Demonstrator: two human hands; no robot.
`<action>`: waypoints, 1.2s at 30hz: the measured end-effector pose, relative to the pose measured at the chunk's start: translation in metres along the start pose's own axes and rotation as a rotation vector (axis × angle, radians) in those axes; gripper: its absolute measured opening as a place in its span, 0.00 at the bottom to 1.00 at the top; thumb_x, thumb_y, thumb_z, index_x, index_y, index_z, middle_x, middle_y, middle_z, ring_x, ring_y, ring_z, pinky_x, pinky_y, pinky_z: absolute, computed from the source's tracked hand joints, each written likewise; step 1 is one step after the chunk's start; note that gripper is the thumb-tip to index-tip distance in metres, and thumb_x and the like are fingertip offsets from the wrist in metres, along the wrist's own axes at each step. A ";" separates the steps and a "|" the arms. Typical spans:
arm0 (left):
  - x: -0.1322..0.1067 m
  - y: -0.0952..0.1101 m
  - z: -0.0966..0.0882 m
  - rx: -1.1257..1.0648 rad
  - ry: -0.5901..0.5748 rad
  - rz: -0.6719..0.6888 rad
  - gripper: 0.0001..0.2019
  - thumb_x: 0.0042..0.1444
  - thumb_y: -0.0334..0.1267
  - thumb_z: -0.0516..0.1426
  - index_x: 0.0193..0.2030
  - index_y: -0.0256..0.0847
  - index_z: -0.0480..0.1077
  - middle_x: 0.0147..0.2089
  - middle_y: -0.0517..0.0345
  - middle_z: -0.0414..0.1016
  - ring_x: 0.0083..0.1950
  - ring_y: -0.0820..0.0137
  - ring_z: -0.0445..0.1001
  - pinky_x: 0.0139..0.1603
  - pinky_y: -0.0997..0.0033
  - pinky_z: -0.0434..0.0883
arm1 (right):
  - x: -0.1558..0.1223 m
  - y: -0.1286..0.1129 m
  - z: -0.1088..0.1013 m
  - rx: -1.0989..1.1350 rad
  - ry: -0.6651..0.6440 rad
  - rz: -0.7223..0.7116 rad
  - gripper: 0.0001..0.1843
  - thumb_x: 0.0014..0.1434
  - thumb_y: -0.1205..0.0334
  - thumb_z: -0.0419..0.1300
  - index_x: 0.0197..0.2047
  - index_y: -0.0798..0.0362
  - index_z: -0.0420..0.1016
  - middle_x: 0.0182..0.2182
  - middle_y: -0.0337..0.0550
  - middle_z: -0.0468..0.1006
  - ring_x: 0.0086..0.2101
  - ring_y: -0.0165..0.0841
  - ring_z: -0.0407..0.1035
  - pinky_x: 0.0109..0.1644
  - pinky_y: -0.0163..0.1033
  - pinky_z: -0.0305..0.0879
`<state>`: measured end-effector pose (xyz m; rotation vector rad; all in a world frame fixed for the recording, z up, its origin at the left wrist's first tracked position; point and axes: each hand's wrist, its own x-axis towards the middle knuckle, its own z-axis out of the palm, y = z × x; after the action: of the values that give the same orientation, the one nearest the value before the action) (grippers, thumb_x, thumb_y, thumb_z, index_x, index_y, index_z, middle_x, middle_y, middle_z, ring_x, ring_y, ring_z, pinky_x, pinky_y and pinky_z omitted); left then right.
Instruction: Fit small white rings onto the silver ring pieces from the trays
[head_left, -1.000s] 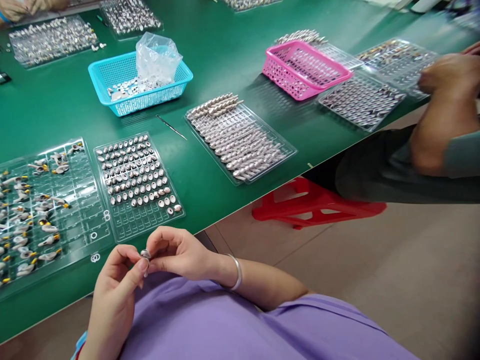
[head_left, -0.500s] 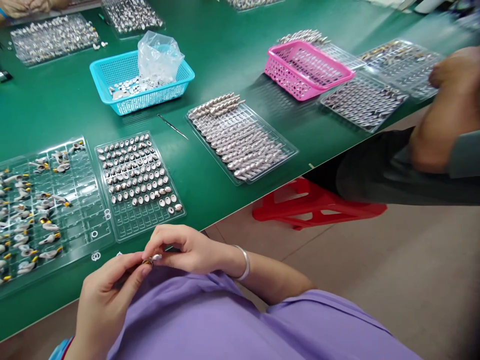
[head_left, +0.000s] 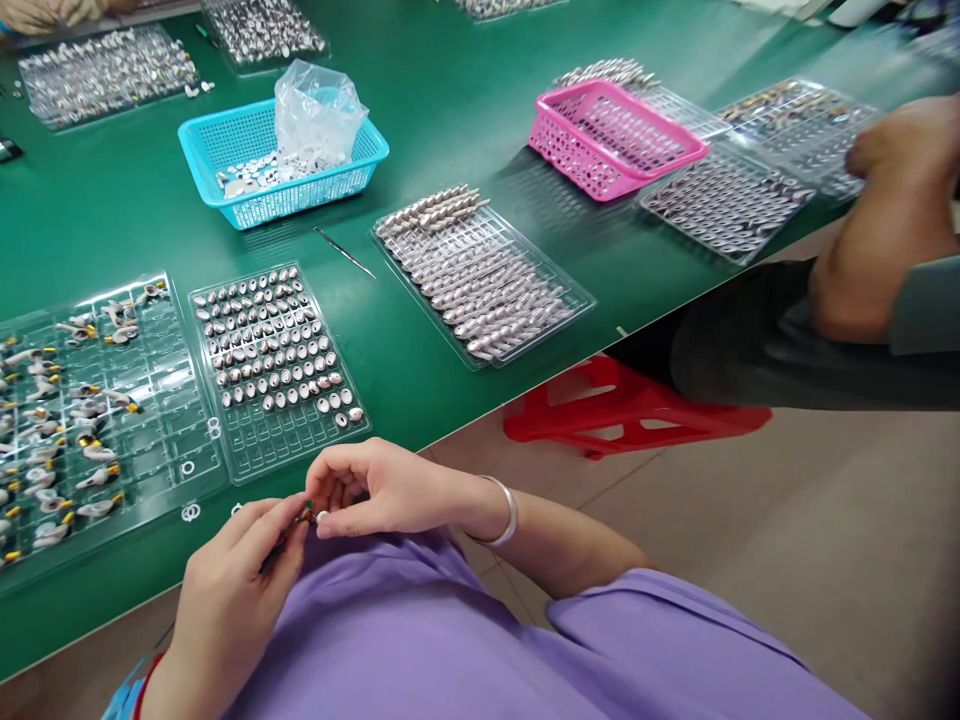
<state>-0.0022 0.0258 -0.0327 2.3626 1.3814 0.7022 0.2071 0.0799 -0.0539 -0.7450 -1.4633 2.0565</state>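
Observation:
My left hand (head_left: 236,575) pinches a tiny brownish-green earbud part (head_left: 307,513) between thumb and forefinger, over my lap at the table edge. Against it, my right hand (head_left: 394,490) has thumb and forefinger closed on a small whitish earbud piece (head_left: 322,518); the fingers hide most of both. Just beyond the hands lies a clear tray (head_left: 259,455) with rows of oval earbud caps (head_left: 274,350). To its left is a larger clear tray (head_left: 169,430) of grey-white earbud shells with yellow ends (head_left: 97,450).
A tray of stemmed earbud shells (head_left: 487,290) and tweezers (head_left: 343,252) lie ahead. Behind stand a blue basket (head_left: 300,195) holding a plastic bag and small parts, and a pink basket (head_left: 577,175). A co-worker's arm (head_left: 885,220) and a red stool (head_left: 637,415) are at right.
Both hands have shifted slightly right, still together. My right fingertips have turned around the small whitish piece. The co-worker's arm has moved a little left.

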 end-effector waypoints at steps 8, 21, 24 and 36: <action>0.001 0.000 0.005 0.084 0.045 0.023 0.05 0.59 0.33 0.58 0.42 0.38 0.73 0.35 0.55 0.82 0.31 0.71 0.80 0.33 0.77 0.73 | -0.001 0.002 0.005 -0.152 0.029 -0.038 0.11 0.53 0.65 0.68 0.38 0.56 0.72 0.33 0.38 0.75 0.32 0.26 0.70 0.40 0.33 0.70; 0.002 0.000 0.002 0.123 0.126 -0.028 0.04 0.60 0.32 0.59 0.41 0.37 0.74 0.32 0.60 0.80 0.29 0.75 0.77 0.35 0.78 0.71 | -0.001 0.006 0.015 -0.654 0.188 -0.418 0.08 0.58 0.73 0.61 0.42 0.58 0.75 0.36 0.45 0.75 0.37 0.30 0.71 0.42 0.33 0.71; 0.002 0.000 0.002 0.139 0.138 -0.028 0.04 0.59 0.32 0.59 0.41 0.37 0.74 0.32 0.60 0.80 0.29 0.74 0.77 0.35 0.78 0.71 | 0.000 0.008 0.016 -0.647 0.214 -0.408 0.08 0.58 0.71 0.62 0.42 0.59 0.75 0.36 0.45 0.75 0.36 0.30 0.71 0.39 0.32 0.71; 0.002 0.002 0.001 0.075 0.109 -0.099 0.04 0.60 0.34 0.59 0.41 0.38 0.74 0.29 0.62 0.78 0.25 0.76 0.73 0.30 0.77 0.69 | 0.004 0.020 0.022 -0.737 0.364 -0.586 0.07 0.62 0.71 0.59 0.44 0.58 0.74 0.37 0.48 0.77 0.39 0.32 0.72 0.45 0.35 0.74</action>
<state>0.0000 0.0268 -0.0319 2.3238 1.5844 0.7739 0.1871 0.0618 -0.0679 -0.7733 -1.9232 0.8813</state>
